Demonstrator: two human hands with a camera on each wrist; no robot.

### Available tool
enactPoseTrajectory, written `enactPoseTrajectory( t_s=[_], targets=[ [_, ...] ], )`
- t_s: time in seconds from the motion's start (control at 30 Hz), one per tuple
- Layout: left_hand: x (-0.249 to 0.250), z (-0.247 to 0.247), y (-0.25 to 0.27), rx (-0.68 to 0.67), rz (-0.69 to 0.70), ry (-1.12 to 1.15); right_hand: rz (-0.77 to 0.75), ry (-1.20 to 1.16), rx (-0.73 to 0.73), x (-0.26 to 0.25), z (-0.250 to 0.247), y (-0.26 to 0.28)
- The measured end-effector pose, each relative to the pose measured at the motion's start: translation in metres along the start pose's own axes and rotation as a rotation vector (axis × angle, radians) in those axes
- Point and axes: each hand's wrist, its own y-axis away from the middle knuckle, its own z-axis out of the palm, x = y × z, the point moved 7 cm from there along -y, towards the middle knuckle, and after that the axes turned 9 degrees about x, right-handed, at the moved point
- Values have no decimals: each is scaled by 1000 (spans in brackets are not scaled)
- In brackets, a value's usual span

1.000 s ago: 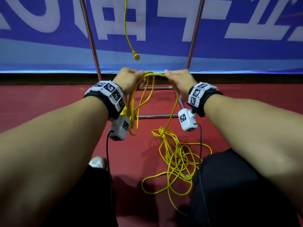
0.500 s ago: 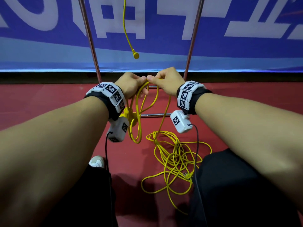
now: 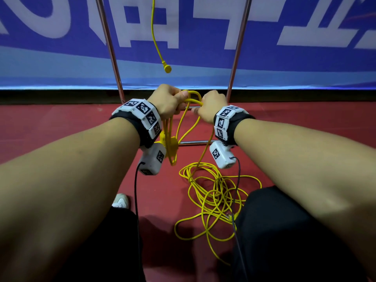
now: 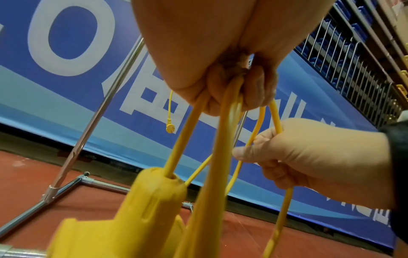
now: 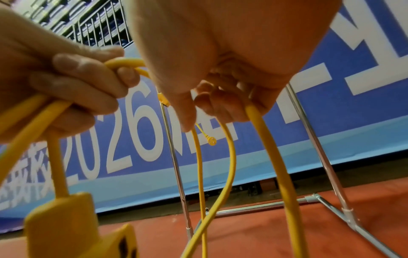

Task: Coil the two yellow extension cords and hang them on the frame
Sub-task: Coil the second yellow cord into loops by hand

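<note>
Above the red floor [image 3: 61, 139], in front of the metal frame [image 3: 109, 43], I see both hands held close together at the same height. My left hand [image 3: 167, 103] has its fingers [image 4: 217, 94] curled tight round several loops of the yellow extension cord [image 3: 184, 127], which hang down from the fist; the cord's chunky yellow socket end [image 4: 152, 195] dangles just below that wrist, beside the loops. My right hand [image 3: 211, 107] grips the next stretch of the same cord, fingers [image 5: 209, 101] curled round it and thumb pressed against it, and from there the strand drops to the loose tangle of cord [image 3: 215, 192] lying on the floor between my knees, near the frame's lower crossbar [image 3: 195, 142]. The second yellow cord [image 3: 153, 33] hangs from above between the frame's two uprights, its plug [image 3: 167, 68] dangling free above my hands and touching nothing. Behind the frame stands a blue banner [image 3: 203, 64] with white lettering. A white shoe [image 3: 121, 200] shows by my left leg.
</note>
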Motion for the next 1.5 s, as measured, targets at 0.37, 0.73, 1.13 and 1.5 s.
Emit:
enactPoseTrajectory(
  t_s=[0.37, 0.73, 1.13, 1.5],
  targets=[
    [3, 3, 0, -19, -16, -212, -13, -246, -11, 9, -1, 1],
    [-7, -25, -6, 187, -114, -53, 137, -570, -341, 36, 29, 8],
    [-15, -10, 2, 37, -174, 83, -95, -633, -74, -14, -13, -6],
    [-6, -34, -9, 230, -107, 121, -139, -577, -409, -5, 24, 13]
  ],
)
